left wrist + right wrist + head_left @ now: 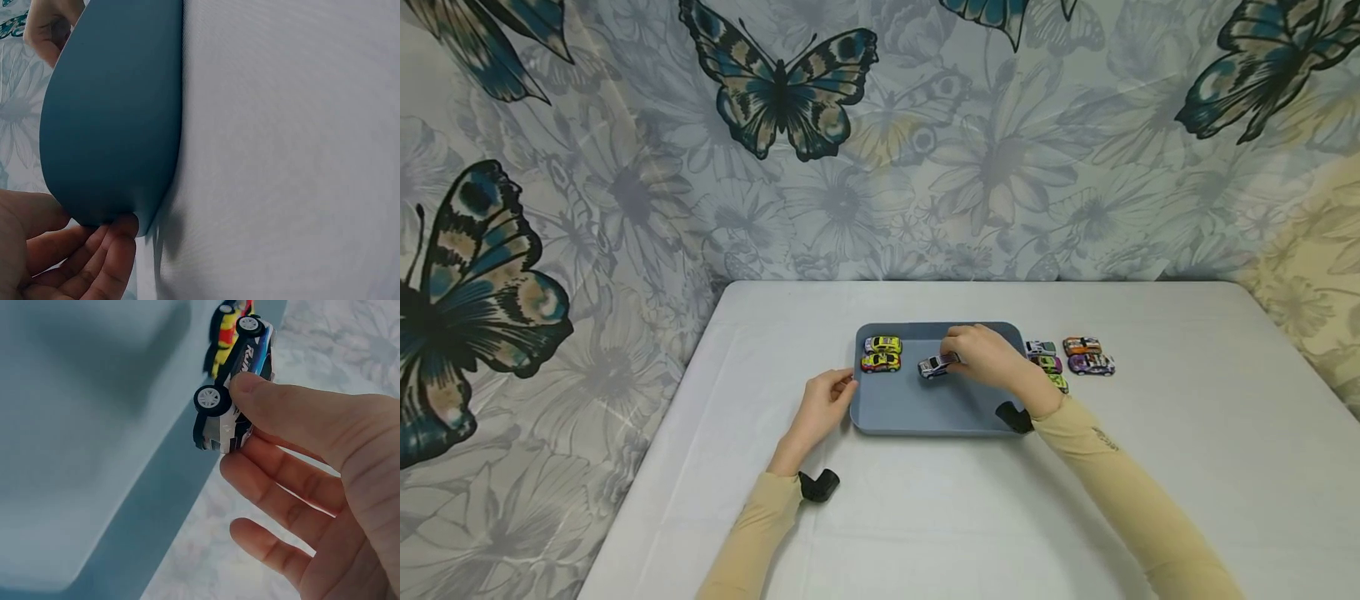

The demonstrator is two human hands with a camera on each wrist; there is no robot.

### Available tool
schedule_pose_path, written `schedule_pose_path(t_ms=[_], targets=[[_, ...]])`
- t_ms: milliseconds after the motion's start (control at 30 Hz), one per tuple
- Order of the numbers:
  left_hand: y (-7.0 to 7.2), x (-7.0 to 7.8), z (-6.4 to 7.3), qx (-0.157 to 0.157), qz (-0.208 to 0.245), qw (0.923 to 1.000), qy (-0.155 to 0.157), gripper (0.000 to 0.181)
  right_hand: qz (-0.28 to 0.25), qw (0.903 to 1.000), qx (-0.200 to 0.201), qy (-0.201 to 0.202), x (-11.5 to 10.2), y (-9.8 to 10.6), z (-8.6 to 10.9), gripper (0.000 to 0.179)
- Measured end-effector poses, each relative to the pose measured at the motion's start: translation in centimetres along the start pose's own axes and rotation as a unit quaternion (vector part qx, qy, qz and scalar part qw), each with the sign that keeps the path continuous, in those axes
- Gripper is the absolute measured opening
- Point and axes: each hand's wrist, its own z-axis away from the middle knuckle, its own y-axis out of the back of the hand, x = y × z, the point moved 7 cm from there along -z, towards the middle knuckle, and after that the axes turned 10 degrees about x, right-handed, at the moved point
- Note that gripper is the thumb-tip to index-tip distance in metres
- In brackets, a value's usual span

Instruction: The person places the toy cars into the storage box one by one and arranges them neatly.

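Note:
Between the thumb and fingers of my right hand [981, 357] is a white and black toy car [934, 366] with lettering on its side, held above the grey-blue tray [902, 410]. The right wrist view shows the thumb pressed on the side of this car [247, 359], near a wheel. My left hand [823, 407] grips the tray's left edge, its fingertips against the outer wall [112, 156] in the left wrist view. Inside the tray at the left stand a yellow toy car [882, 343] and a yellow and red toy car [880, 362], side by side.
Right of the tray, partly behind my right arm, are a pale toy car [1040, 347], a purple and green one [1047, 364] and a lime one [1060, 382]. Beyond them stand an orange car [1082, 345] and a purple car [1091, 364]. A white cloth covers the table [925, 517].

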Motion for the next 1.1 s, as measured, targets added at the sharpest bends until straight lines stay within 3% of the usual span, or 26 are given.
schedule_pose_path(t_ms=[733,1100], targets=[[-0.1,0.1,0.0,-0.003,-0.004,1.0,0.003,0.03,-0.033,0.9961,-0.081,0.009,-3.0,-4.1,-3.9,0.013],[-0.1,0.0,0.0,-0.001,-0.002,1.0,-0.004,0.029,-0.043,0.9953,-0.087,0.0,-3.9,-5.6,-5.2,0.014]])
